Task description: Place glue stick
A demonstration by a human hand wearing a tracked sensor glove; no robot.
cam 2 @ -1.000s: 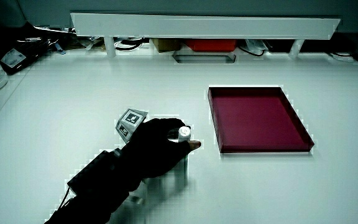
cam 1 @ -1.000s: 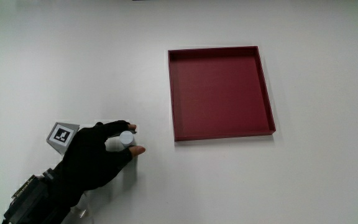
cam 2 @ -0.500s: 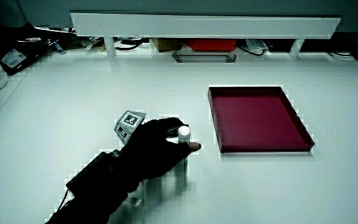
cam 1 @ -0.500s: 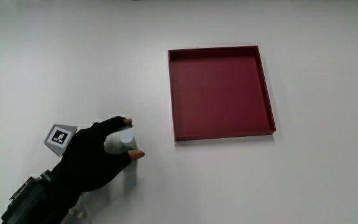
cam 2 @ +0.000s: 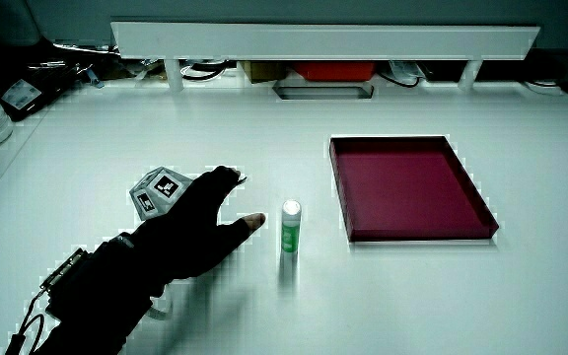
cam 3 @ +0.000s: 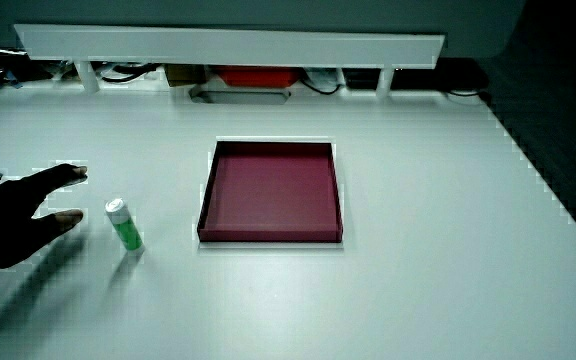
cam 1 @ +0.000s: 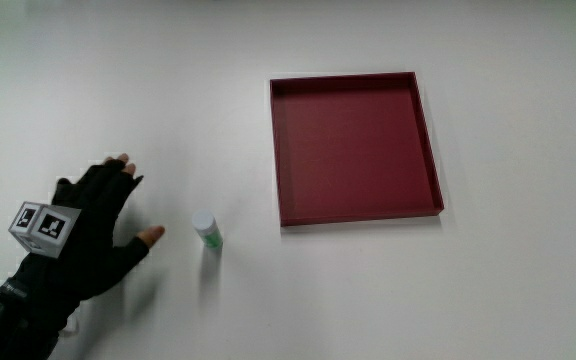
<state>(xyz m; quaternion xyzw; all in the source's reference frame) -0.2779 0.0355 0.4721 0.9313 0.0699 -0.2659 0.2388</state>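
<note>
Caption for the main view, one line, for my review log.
Glue stick stands upright on the table between the open gloved hand and the empty red tray.

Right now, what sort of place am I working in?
Probably a lab or recording workbench: a bare white table, a low partition with cables and gear past it, and only a red tray and an upright glue stick set out beside the gloved hand.

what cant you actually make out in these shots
- Print on the glue stick: too small to read in every view.
- The hand in a side view: cut off by the picture's edge, so the cube is barely visible there.
- Items under the partition: shadowed and partly hidden by it.
- The tray's outer wall nearest the partition: hidden by its own rim.
</note>
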